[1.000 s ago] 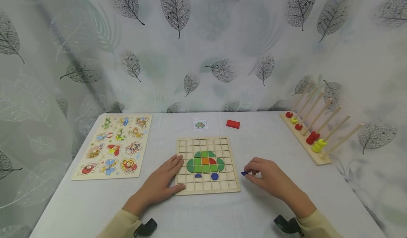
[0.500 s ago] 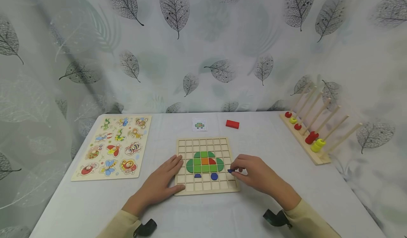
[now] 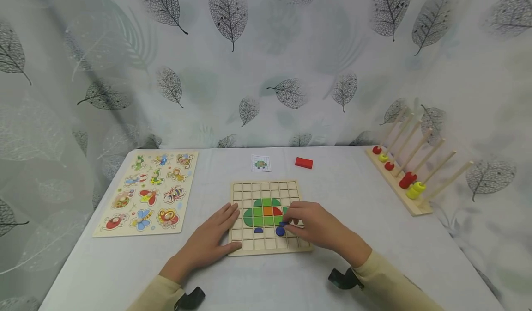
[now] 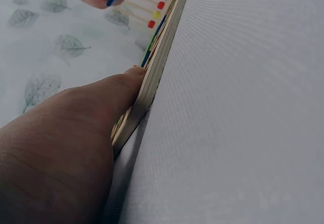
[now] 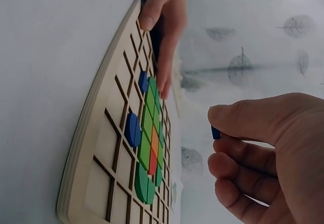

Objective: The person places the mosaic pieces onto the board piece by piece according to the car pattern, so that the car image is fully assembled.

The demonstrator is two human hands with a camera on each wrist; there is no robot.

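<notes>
A wooden grid board [image 3: 249, 251] lies flat on the white table, holding a car-like pattern of green, orange and red pieces [image 3: 258, 220]. Below the pattern are a blue half-circle [image 3: 258, 230] and a blue disc [image 3: 280, 232]. My left hand [image 3: 209, 234] rests along the board's left edge, fingers extended and thumb on the lower left corner. Over the right part of the board, my right hand [image 3: 317, 225] pinches a small blue piece [image 5: 216, 132] between thumb and index finger. Held above the board, that piece looks like a half-circle in earlier head frames.
Behind the board lie a small pattern card [image 3: 261, 163] and a red block [image 3: 304, 162]. An insect peg puzzle [image 3: 145, 193] is at the left. On the right stands a wooden rack [image 3: 409, 204] with tall pegs and red and yellow beads. A leaf-print curtain [image 3: 266, 61] hangs behind the table.
My right hand has moved left with the blue piece, from beside the board to above it near the blue disc. The left hand has stayed on the board's edge.
</notes>
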